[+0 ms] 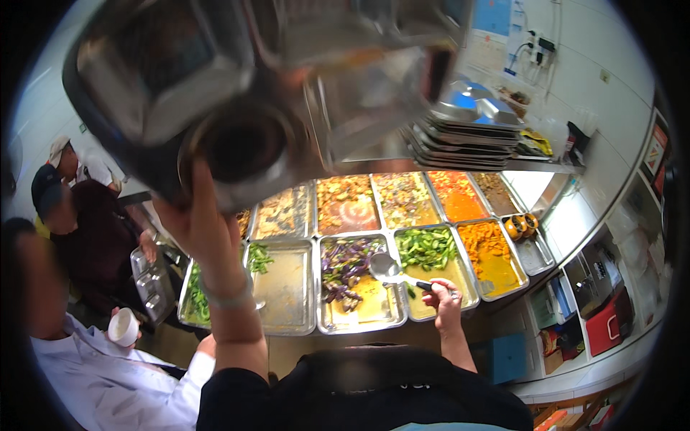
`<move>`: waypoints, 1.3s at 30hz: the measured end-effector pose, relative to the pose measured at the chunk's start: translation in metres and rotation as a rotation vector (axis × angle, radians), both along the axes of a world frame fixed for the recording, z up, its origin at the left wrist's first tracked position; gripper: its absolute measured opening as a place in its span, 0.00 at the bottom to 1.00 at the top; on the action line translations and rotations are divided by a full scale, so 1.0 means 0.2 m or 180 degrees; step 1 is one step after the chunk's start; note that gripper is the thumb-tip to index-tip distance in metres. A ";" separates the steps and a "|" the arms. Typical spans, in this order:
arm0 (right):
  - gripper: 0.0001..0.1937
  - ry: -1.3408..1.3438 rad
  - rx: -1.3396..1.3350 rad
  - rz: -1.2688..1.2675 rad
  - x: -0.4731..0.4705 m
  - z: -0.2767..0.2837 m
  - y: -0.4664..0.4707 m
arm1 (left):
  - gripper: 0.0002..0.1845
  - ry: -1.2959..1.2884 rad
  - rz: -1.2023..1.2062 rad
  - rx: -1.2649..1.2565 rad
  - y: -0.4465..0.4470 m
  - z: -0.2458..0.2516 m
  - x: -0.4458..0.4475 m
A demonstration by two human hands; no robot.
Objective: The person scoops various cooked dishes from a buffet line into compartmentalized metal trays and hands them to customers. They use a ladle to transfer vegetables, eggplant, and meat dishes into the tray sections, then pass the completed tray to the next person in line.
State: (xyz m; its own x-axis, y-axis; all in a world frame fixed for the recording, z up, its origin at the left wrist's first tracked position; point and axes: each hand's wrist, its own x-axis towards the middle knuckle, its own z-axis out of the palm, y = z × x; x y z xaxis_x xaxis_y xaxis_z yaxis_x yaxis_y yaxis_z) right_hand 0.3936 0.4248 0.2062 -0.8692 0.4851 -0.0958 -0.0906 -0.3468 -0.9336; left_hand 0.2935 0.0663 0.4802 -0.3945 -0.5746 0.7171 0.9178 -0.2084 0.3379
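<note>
My left hand (207, 229) is raised and grips the underside of a compartmented metal meal tray (345, 102), held up close to the camera and blurred. My right hand (446, 301) holds the black handle of a metal serving spoon (384, 268). The spoon's bowl hangs over the right side of the pan of purple eggplant (345, 264), beside the pan of chopped green vegetable (427, 248). Left of the eggplant is a mostly bare metal pan (285, 296) with some greens in its far left corner. Orange pumpkin-like pieces (487, 242) fill part of a pan further right.
More food pans (347, 207) line the back row. Stacked metal meal trays (466, 129) stand on the shelf above. At left, a person in a white shirt (118, 377) holds a white bowl (124, 327); another person in dark clothes (102, 231) holds a metal tray (151, 285). Shelving (587, 301) stands at right.
</note>
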 end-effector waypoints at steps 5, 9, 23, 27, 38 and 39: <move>0.10 0.0131 -0.0536 0.0329 -0.12 -0.13 -0.03 | 0.26 -0.1113 -0.0898 0.0055 -0.24 -0.57 0.38; 0.13 0.0656 -0.1259 0.0547 -0.22 -0.16 -0.05 | 0.19 -0.2148 -0.1186 -0.0017 -0.35 -0.98 0.58; 0.14 0.0841 -0.0315 0.1318 -0.32 -0.18 -0.28 | 0.14 -0.3238 -0.1626 -0.0249 -0.60 -1.36 0.62; 0.12 0.0753 -0.0533 0.1199 -0.25 -0.15 -0.28 | 0.13 -0.3403 -0.1875 -0.0278 -0.56 -1.32 0.51; 0.19 0.0535 -0.1582 0.1039 -0.18 -0.26 -0.27 | 0.26 -0.3268 -0.4264 0.0647 0.00 -1.38 0.51; 0.17 0.0545 -0.1643 0.0934 -0.21 -0.28 -0.28 | 0.25 -0.3336 -0.4551 0.0141 0.05 -1.40 0.53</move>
